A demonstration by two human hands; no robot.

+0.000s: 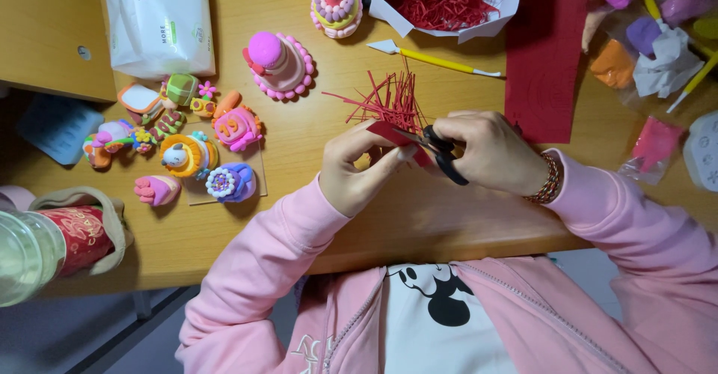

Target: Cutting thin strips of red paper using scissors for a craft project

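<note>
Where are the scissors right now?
The black scissors are in the right hand at table centre, cutting the red paper pinched by the left hand.

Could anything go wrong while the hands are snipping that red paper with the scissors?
Maybe. The left hand pinches the red paper piece right next to the black scissors in the right hand, so fingertips could get nicked. The thin red strips fan out loosely and might tear off or scatter toward the clay figures nearby.
</note>
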